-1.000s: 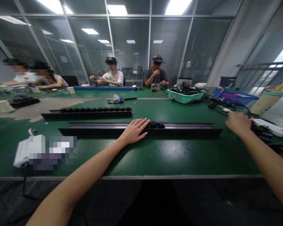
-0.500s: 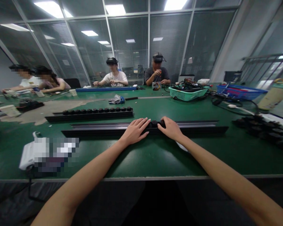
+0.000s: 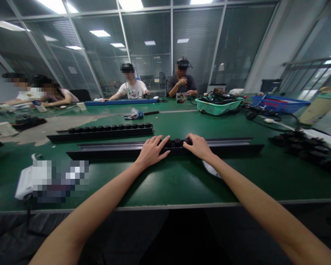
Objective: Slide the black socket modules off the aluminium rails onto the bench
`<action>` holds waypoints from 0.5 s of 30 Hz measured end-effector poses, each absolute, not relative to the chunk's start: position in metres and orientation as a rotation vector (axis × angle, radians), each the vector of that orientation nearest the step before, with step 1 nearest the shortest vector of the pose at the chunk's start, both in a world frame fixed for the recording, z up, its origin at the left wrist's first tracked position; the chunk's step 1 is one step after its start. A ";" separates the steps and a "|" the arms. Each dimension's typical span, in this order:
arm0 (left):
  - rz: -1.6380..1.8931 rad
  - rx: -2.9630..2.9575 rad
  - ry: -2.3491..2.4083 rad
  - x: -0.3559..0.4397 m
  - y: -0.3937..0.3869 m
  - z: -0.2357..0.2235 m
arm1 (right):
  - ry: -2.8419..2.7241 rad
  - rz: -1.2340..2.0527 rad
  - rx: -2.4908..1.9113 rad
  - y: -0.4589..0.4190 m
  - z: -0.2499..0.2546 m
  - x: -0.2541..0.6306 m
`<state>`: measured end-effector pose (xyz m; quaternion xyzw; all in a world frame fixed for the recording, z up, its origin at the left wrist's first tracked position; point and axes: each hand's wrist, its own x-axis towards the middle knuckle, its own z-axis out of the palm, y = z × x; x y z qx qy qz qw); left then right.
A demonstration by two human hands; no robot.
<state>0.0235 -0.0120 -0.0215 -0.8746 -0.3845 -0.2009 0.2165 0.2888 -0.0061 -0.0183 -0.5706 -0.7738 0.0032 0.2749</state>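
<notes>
Pinching a black pc (image 3: 188, 141) w/ our R hand (image 3: 200, 148) — our L hand (image 3: 150, 151) spread open on the rail (image 3: 231, 149) — fit's prob. hidden; skewed pushing might jam it.

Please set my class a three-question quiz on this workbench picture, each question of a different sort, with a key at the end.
1. Multiple choice: where does the loose pile of black parts lie?
A. On the floor
B. To the right of the person's right hand
C. Inside a basket

2. True or false: the black rail under the hands is nearer to the front edge of the table than the rail with the long row of black parts.

3. Fill in the blank: the basket just left of the blue basket is coloured ____.

Key: 1. B; 2. True; 3. green
</notes>
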 end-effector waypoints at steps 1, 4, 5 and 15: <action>-0.548 -2.420 -1.074 0.024 -0.012 -0.022 | -2.074 0.010 -1.547 -0.006 -0.018 0.289; -0.519 -2.402 -1.114 0.024 -0.013 -0.022 | -2.038 -0.007 -1.599 -0.008 -0.017 0.291; -0.512 -2.398 -1.128 0.025 -0.013 -0.022 | -2.028 -0.015 -1.614 -0.008 -0.017 0.291; -0.489 -2.364 -1.221 0.021 -0.011 -0.021 | -1.982 0.007 -1.630 -0.007 -0.018 0.296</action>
